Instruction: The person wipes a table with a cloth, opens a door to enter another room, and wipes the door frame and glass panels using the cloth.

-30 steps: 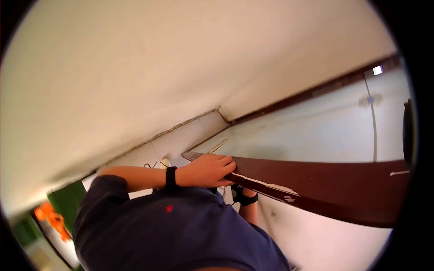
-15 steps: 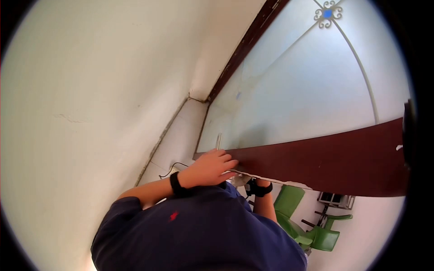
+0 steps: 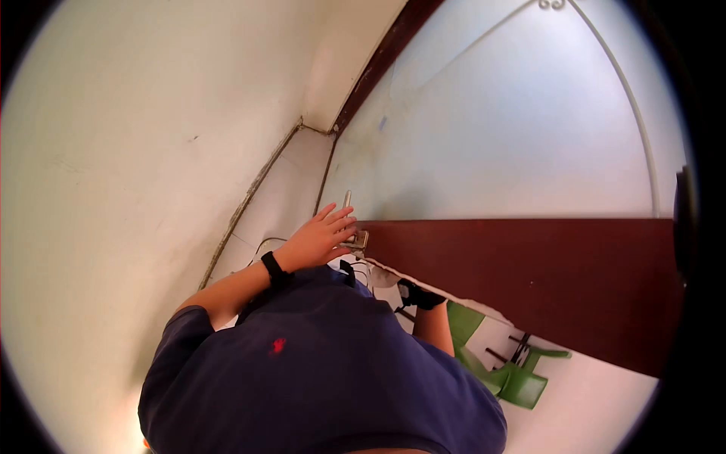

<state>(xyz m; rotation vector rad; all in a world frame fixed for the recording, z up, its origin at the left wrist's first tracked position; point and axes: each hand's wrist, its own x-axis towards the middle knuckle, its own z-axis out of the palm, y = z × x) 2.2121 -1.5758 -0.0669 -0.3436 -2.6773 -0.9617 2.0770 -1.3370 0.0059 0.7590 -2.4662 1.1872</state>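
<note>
My left hand [image 3: 321,236], with a black band at its wrist, has its fingers spread at the edge of a dark red-brown door [image 3: 514,272]. Beside and partly under those fingers are a metal handle [image 3: 348,199] and a metal plate [image 3: 363,240]; whether the hand touches them I cannot tell. The door has a large frosted pane [image 3: 514,129] and a chipped, pale lower edge. My right forearm [image 3: 435,329], wearing a black strap [image 3: 423,296], reaches up behind the door's edge, and the fingers of that hand are hidden.
A pale wall [image 3: 151,151] fills the left side, with a cracked seam where it meets the tiled floor [image 3: 280,189]. The dark door frame [image 3: 386,53] rises from the corner. Beyond the door's lower edge stands a green chair [image 3: 522,384].
The view has swung round, bringing the green chair into sight. My left hand's fingers have lifted and spread from the door's edge, exposing the metal plate. My right hand stays behind the door.
</note>
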